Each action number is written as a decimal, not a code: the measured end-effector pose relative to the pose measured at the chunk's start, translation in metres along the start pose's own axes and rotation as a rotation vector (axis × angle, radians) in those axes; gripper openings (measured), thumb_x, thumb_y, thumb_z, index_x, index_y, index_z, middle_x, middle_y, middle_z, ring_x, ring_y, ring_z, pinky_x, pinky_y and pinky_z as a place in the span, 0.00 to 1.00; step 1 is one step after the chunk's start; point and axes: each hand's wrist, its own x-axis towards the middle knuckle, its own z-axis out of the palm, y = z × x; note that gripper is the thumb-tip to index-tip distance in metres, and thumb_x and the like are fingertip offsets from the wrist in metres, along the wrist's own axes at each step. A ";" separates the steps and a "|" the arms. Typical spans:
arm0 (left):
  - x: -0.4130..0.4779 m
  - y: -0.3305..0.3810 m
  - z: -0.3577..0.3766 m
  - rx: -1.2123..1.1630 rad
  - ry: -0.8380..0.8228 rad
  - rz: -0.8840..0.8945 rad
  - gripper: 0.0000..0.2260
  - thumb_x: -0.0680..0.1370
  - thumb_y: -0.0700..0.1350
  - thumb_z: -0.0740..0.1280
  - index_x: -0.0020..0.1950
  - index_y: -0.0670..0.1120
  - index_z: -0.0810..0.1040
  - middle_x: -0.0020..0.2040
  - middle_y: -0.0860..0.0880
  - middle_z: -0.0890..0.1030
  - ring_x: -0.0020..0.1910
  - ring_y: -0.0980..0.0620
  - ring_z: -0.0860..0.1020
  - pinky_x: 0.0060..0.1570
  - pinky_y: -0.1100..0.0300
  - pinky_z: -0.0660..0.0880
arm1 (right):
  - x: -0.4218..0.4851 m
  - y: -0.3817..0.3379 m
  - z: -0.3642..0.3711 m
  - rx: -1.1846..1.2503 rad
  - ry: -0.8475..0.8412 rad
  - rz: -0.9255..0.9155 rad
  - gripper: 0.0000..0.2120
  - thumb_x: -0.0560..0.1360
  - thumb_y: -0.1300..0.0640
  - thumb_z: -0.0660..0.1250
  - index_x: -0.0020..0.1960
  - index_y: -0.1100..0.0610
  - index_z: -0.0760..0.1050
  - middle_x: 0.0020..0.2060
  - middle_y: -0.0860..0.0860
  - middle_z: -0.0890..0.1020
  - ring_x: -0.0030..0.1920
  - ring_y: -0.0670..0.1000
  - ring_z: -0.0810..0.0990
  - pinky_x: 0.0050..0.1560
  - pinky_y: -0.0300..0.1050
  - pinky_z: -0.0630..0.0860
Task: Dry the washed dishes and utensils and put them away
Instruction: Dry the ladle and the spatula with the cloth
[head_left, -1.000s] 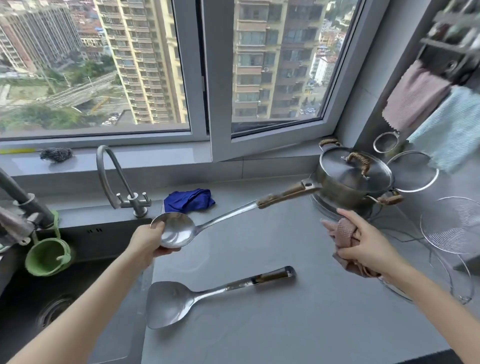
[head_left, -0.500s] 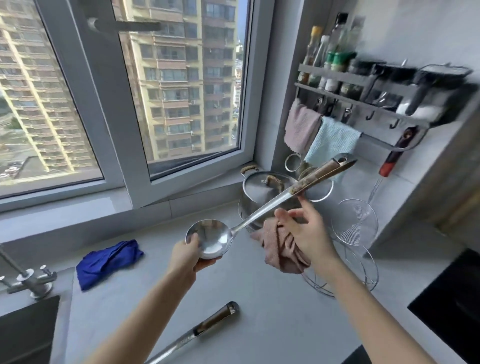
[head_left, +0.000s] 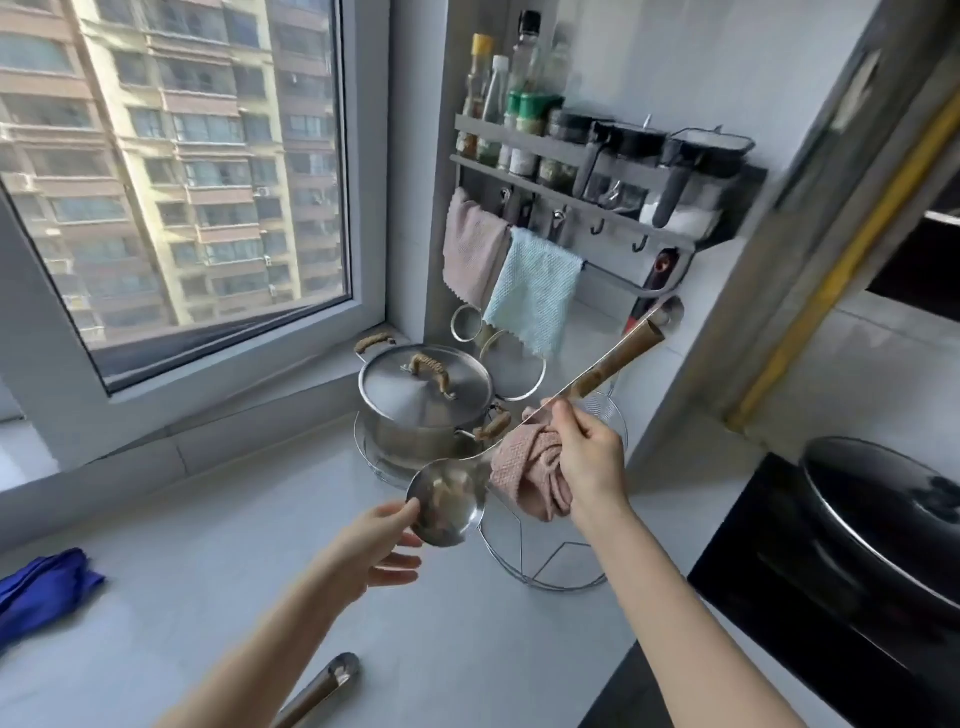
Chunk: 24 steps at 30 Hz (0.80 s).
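Ladle (head_left: 449, 501) is held above the counter (head_left: 208, 571). Its bowl rim touches the thumb tip of the left hand (head_left: 376, 548), whose fingers are loosely spread. The right hand (head_left: 589, 462) pinches the shaft, bunching a pink cloth (head_left: 530, 467). The handle tilts up toward the wall rack (head_left: 597, 208).

The ladle's (head_left: 449, 506) shaft was hidden behind the pink cloth (head_left: 530, 467) bunched just below the right hand's (head_left: 587, 457) fingers (head_left: 563, 418). Its bowl covered the tips of the left hand's (head_left: 374, 551) fingers (head_left: 400, 564), so a pinch could not be told. Below those fingers, a metal handle (head_left: 324, 686) on the surface was cut by the bottom edge. Far left of them, a blue cloth (head_left: 41, 587) ran off the frame. Right of the right fingers, a black lid (head_left: 883, 514) was cropped. High above them, the bottles' (head_left: 519, 104) labels were too blurred to read.
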 end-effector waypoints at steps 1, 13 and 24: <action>0.005 0.002 0.001 0.011 0.008 -0.009 0.12 0.80 0.52 0.62 0.57 0.46 0.75 0.52 0.41 0.79 0.42 0.44 0.80 0.37 0.55 0.80 | 0.005 0.003 -0.004 -0.029 -0.007 0.001 0.12 0.78 0.53 0.65 0.38 0.51 0.82 0.39 0.49 0.85 0.45 0.52 0.83 0.51 0.50 0.80; 0.057 0.064 0.041 -0.004 0.061 0.113 0.07 0.80 0.42 0.61 0.57 0.44 0.73 0.49 0.40 0.75 0.43 0.44 0.76 0.31 0.55 0.79 | 0.081 0.042 -0.032 -0.537 0.006 -0.004 0.15 0.76 0.48 0.66 0.32 0.47 0.80 0.33 0.45 0.85 0.40 0.51 0.83 0.48 0.53 0.80; 0.087 0.123 0.078 0.033 0.056 0.313 0.11 0.79 0.39 0.58 0.59 0.45 0.73 0.45 0.45 0.75 0.44 0.48 0.75 0.43 0.53 0.80 | 0.141 0.053 -0.036 -0.692 0.024 0.087 0.18 0.75 0.47 0.66 0.39 0.63 0.79 0.36 0.57 0.84 0.36 0.55 0.79 0.44 0.48 0.78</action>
